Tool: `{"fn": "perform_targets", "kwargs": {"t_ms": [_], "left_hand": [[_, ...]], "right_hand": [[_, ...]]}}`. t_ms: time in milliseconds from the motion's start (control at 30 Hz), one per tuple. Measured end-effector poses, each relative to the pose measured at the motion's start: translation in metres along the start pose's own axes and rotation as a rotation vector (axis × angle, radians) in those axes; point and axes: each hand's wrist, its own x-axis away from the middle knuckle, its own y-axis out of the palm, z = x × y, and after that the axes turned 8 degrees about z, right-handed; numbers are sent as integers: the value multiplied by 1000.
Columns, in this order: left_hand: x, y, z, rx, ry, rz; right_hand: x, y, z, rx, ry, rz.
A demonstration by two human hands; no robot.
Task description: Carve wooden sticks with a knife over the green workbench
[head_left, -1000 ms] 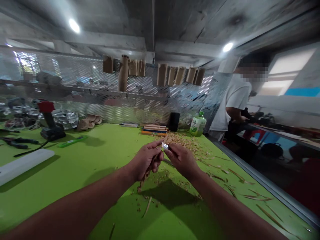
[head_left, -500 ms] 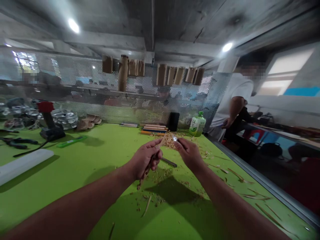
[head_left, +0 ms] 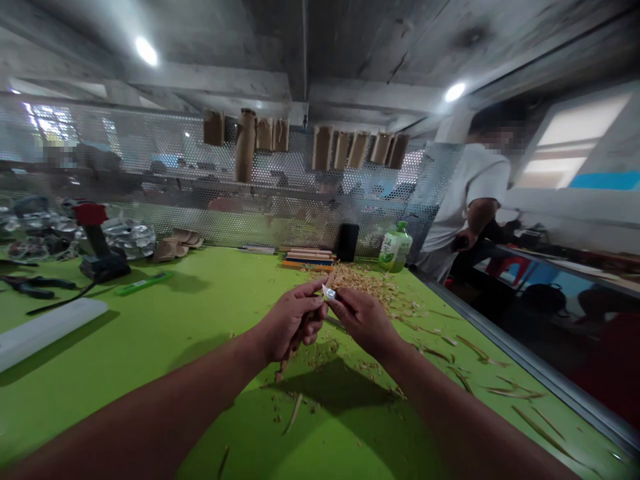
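Pinching in tight, the left hand (head_left: 293, 321) has its fingers curled closed around a thin wooden stick (head_left: 281, 371), which slants through the grip, lower end poking out toward seven o'clock. And the right hand (head_left: 369, 321), fingers wrapped firmly round a knife (head_left: 330, 293), brings that bright blade right up to the left fingertips! Whether steel touches wood, I can't tell. Shavings (head_left: 373, 283) lie heaped on the green desk (head_left: 165, 360) at two o'clock, longer strips (head_left: 520, 392) scattered out near four. Look up to one o'clock: a black slab (head_left: 347, 242) stands upright, a green bottle (head_left: 394, 249) near it at two. Around ten sits a red-topped drill (head_left: 97, 240), with pliers (head_left: 33, 285) at nine. Beyond the desk, at two, a person in a white shirt (head_left: 467, 187) stands.
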Motion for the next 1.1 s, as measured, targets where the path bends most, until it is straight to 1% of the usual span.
{"fn": "perform_targets", "kwargs": {"t_ms": [133, 233, 333, 433, 500, 633, 700, 833, 933, 1033, 1100], "left_hand": [[2, -1, 2, -25, -58, -45], [3, -1, 2, -11, -107, -104], [3, -1, 1, 5, -111, -145], [3, 0, 2, 17, -94, -131], [3, 0, 3, 29, -81, -104], [1, -1, 5, 62, -72, -60], [-1, -3, 5, 89, -75, -63], [-4, -5, 3, 131, -94, -104], [-3, -3, 2, 137, -120, -99], [0, 0, 3, 145, -141, -97], [2, 2, 4, 141, -145, -116]], "right_hand": [[-2, -2, 2, 36, 32, 42], [-6, -8, 12, 15, 63, 107], [-11, -15, 24, 4, 119, 205], [-13, -19, 29, 0, 149, 274], [-11, -17, 25, -29, 117, 231], [-4, -4, 8, -35, 19, 31], [-2, 2, 3, -22, -3, -9], [1, 4, 1, -18, -27, -12], [1, 2, 2, 0, -31, 6], [-1, -1, 7, -5, -17, 44], [-5, -4, 15, -30, 35, 102]]}}
